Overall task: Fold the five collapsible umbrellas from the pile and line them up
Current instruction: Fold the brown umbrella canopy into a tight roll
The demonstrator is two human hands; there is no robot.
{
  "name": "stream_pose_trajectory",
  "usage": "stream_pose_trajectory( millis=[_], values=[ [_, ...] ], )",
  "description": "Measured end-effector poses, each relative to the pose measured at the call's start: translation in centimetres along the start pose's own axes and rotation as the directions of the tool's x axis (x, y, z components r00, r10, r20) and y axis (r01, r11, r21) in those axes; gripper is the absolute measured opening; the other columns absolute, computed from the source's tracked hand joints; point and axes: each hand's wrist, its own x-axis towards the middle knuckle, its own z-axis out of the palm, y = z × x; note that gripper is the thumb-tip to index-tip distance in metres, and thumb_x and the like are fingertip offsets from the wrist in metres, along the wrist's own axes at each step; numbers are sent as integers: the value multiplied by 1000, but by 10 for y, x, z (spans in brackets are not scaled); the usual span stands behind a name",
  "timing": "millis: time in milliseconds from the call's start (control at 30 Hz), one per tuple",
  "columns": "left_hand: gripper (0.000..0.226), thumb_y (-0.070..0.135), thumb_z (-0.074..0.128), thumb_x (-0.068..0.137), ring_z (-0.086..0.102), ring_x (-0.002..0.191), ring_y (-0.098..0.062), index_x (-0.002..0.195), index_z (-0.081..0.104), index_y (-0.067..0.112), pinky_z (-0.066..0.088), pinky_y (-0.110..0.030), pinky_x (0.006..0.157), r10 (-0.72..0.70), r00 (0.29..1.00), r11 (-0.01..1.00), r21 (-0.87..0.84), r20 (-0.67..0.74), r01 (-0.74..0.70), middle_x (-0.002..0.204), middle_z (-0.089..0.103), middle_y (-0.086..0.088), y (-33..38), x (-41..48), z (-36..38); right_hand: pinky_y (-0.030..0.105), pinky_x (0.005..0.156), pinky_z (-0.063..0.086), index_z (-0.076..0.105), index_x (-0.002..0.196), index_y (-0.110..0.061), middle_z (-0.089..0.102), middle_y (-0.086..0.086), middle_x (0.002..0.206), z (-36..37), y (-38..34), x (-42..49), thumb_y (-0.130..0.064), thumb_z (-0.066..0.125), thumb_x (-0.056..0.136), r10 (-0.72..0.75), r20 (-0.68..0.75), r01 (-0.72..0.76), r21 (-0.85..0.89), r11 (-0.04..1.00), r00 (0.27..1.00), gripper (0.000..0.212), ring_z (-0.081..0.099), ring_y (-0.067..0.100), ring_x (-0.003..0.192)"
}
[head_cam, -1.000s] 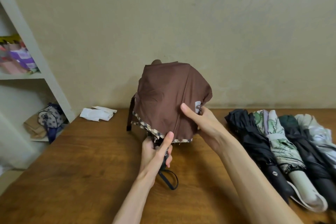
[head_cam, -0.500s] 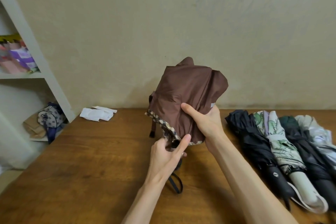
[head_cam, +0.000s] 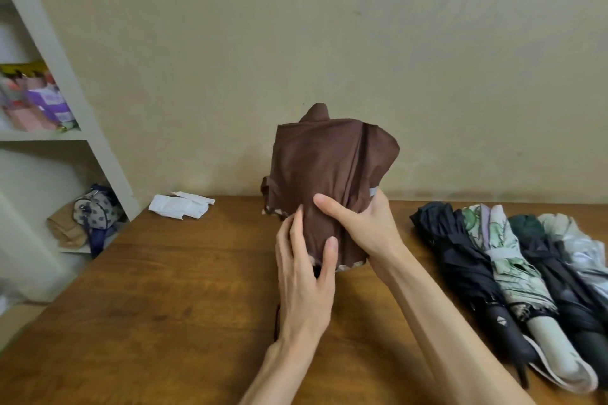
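Observation:
A brown umbrella (head_cam: 329, 171) with a checked trim stands upright above the wooden table (head_cam: 164, 299), its canopy bunched loosely around the shaft. My right hand (head_cam: 365, 227) wraps around the canopy's lower right side, thumb across the front. My left hand (head_cam: 304, 270) lies against the lower front of the fabric, thumb and fingers holding the folds; the handle is hidden behind it. On the right, folded umbrellas lie side by side: a black one (head_cam: 467, 266), a floral one (head_cam: 506, 260), a dark green one (head_cam: 552, 270) and a silver one (head_cam: 582, 250).
A white folded paper or cloth (head_cam: 179, 205) lies at the table's far left edge. White shelves (head_cam: 65, 76) stand to the left, holding colourful boxes and a spotted bag (head_cam: 95, 210). A beige wall runs behind the table.
The brown canopy has been gathered tighter and turned. My left hand rose from the handle onto the fabric. My right hand closed further around the canopy's right side.

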Motion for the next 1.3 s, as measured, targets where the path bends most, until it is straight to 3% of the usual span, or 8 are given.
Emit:
stream_pose_trajectory(
  millis=[167, 267, 367, 567, 700, 900, 1033, 1300],
  values=[
    [65, 68, 50, 99, 55, 105, 26, 158, 27, 51, 53, -5, 68, -191, 980, 953, -229, 59, 199, 151, 45, 11, 16, 1, -7, 18, 77, 60, 68, 115, -27, 80, -16, 103, 8, 3, -4, -22, 89, 86, 58, 84, -66, 101, 993, 995, 36, 76, 3, 98],
    [68, 63, 52, 97, 77, 72, -11, 159, 25, 50, 59, -28, 50, -257, 959, 912, -300, 116, 281, 116, 74, 8, 15, -1, -7, 18, 80, 60, 65, 122, -30, 78, -19, 107, 11, 3, -4, -30, 88, 86, 75, 112, -84, 78, 993, 991, 42, 75, 1, 102],
    [69, 68, 49, 96, 69, 48, -24, 158, 29, 46, 57, -35, 44, -292, 950, 914, -262, 111, 311, 88, 76, 3, 8, 0, -8, 16, 81, 60, 62, 122, -35, 76, -26, 105, 6, 1, -1, -37, 86, 87, 89, 123, -95, 48, 994, 988, 42, 72, -6, 99],
    [98, 85, 73, 71, 65, 51, -18, 148, 43, 31, 55, -30, 50, -354, 892, 847, -308, 280, 433, 86, 73, -4, -3, 2, -7, 14, 82, 58, 63, 121, -35, 75, -31, 104, -3, 1, 1, -37, 83, 90, 72, 99, -71, -17, 997, 992, 36, 72, -7, 101],
    [65, 45, 90, 80, 63, 55, -22, 131, 63, 14, 58, -33, 59, -340, 859, 803, -356, 384, 477, 70, 70, -11, -4, 1, -6, 32, 96, 61, 68, 126, -24, 79, -16, 114, -9, 0, -1, -34, 82, 92, 46, 37, -46, -5, 999, 998, 38, 75, 5, 108],
    [48, 45, 82, 85, 70, 56, -24, 116, 66, 13, 57, -28, 54, -430, 781, 708, -368, 452, 603, 81, 78, -5, 4, -4, -1, 40, 101, 60, 65, 132, -19, 78, -11, 121, -9, -2, -2, -34, 86, 88, 53, 9, -53, 1, 999, 999, 51, 74, 9, 113],
    [60, 54, 80, 81, 49, 43, -18, 101, 63, -1, 45, -27, 45, -421, 837, 750, -385, 350, 538, 58, 54, -6, -5, -1, -3, 38, 102, 60, 64, 133, -22, 77, -14, 122, -12, -6, 0, -40, 89, 82, 69, 28, -68, -14, 998, 997, 60, 73, 5, 112],
    [78, 78, 65, 87, 49, 42, -19, 92, 58, 0, 43, -28, 42, -416, 878, 777, -409, 235, 478, 59, 55, -7, -14, 5, -13, 31, 96, 61, 64, 136, -31, 76, -16, 123, -35, -13, 6, -50, 89, 78, 91, -31, -90, 11, 996, 995, 66, 73, 2, 109]
  ],
)
